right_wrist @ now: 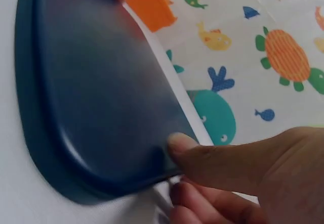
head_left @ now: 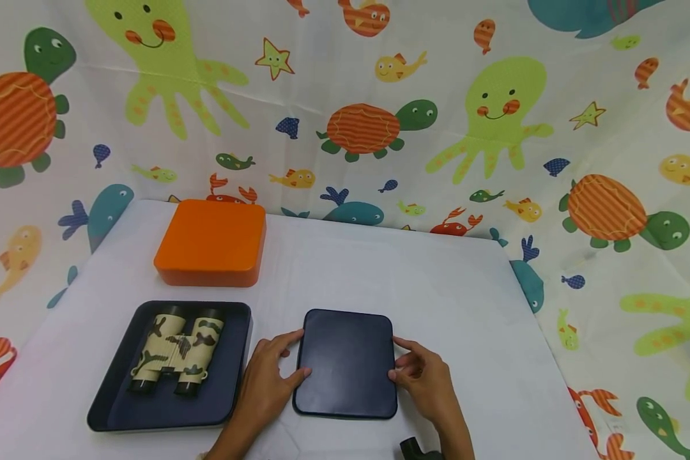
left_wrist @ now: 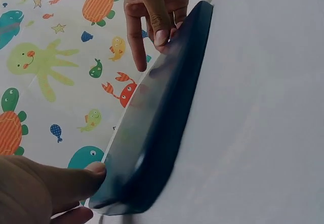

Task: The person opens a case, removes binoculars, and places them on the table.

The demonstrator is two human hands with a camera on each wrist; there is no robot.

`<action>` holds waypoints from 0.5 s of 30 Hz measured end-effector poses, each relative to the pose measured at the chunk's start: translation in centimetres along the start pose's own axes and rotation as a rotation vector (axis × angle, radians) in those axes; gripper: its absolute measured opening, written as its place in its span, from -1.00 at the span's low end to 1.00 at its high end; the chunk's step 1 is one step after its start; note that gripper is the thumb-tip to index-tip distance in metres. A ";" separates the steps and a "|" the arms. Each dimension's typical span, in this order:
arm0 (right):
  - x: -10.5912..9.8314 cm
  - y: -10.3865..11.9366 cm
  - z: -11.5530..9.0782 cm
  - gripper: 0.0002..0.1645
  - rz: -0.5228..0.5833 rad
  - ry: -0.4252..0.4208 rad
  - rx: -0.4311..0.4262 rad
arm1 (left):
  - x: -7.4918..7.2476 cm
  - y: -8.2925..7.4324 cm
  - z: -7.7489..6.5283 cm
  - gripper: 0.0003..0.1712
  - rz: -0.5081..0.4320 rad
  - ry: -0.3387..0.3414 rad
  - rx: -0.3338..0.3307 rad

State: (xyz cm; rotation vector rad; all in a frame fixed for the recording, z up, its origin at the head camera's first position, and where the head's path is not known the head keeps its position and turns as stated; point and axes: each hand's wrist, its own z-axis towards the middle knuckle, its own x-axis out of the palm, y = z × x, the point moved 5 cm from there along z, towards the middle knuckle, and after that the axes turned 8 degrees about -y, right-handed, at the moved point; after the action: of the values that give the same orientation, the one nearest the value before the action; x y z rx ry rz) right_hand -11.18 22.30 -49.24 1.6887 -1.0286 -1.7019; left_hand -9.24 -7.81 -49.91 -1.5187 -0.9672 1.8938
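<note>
A shallow dark blue box (head_left: 346, 365) with rounded corners and a smooth, glossy top is at the front middle of the table. My left hand (head_left: 269, 377) holds its left edge, thumb near the lower part and index finger farther up. On the opposite edge, my right hand (head_left: 428, 380) grips with the thumb on the rim and the fingers curled at the side. In the right wrist view the right thumb (right_wrist: 212, 155) presses the top face near a corner, fingers below it. The left wrist view shows the left thumb (left_wrist: 76, 178) at the box's near corner.
Left of the box, a dark blue tray (head_left: 109, 402) holds camouflage-patterned binoculars (head_left: 178, 348). Behind it sits an orange box (head_left: 211, 246). A dark object (head_left: 416, 450) shows partly at the bottom edge by the right wrist. A sea-animal printed curtain (head_left: 310, 76) hangs behind the white table.
</note>
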 end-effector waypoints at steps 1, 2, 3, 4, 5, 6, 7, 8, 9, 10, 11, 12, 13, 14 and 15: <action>0.0 0.1 0.0 -0.26 -0.010 -0.016 -0.006 | 0.0 -0.1 0.0 -0.16 -0.004 0.001 0.002; 0.0 0.2 -0.1 -0.26 -0.014 -0.034 -0.012 | 0.0 -0.2 0.0 -0.15 -0.012 0.002 0.003; 0.0 0.3 -0.2 -0.27 -0.015 -0.055 -0.018 | -0.1 -0.2 -0.1 -0.15 -0.020 0.002 0.006; -0.1 0.5 -0.2 -0.28 -0.014 -0.076 -0.025 | -0.2 -0.4 -0.1 -0.14 -0.028 0.004 0.011; -0.1 0.7 -0.3 -0.29 -0.010 -0.095 -0.031 | -0.2 -0.5 -0.2 -0.13 -0.037 0.007 0.018; 0.0 1.0 -0.3 -0.30 0.004 -0.111 -0.036 | -0.3 -0.7 -0.3 -0.13 -0.047 0.010 0.026; 0.0 1.3 -0.4 -0.30 0.017 -0.123 -0.044 | -0.4 -1.0 -0.3 -0.12 -0.059 0.015 0.034; 0.1 1.6 -0.4 -0.31 0.033 -0.133 -0.053 | -0.6 -1.3 -0.4 -0.12 -0.069 0.021 0.045; 0.2 2.0 -0.5 -0.30 0.046 -0.136 -0.066 | -0.7 -1.7 -0.6 -0.12 -0.081 0.030 0.059; 0.4 2.4 -0.5 -0.30 0.061 -0.133 -0.083 | -0.9 -2.1 -0.7 -0.11 -0.092 0.039 0.074; 0.5 2.9 -0.5 -0.30 0.077 -0.127 -0.101 | -1.1 -2.5 -0.8 -0.11 -0.105 0.045 0.090; 0.7 3.4 -0.5 -0.29 0.088 -0.119 -0.125 | -1.4 -3.0 -0.9 -0.11 -0.117 0.051 0.107; 0.9 3.9 -0.5 -0.29 0.097 -0.109 -0.148 | -1.8 -3.4 -1.0 -0.12 -0.133 0.057 0.125; 1.2 4.5 -0.5 -0.29 0.106 -0.099 -0.173 | -2.1 -3.9 -1.1 -0.12 -0.148 0.063 0.145; 1.4 5.1 -0.5 -0.29 0.112 -0.087 -0.198 | -2.6 -4.3 -1.1 -0.13 -0.166 0.067 0.165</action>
State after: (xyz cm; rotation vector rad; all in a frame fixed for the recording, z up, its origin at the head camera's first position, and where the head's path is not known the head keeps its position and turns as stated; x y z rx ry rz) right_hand -11.57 18.18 -45.88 1.4181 -0.9406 -1.7552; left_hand -7.69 -6.91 -45.05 -1.3536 -0.8571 1.7490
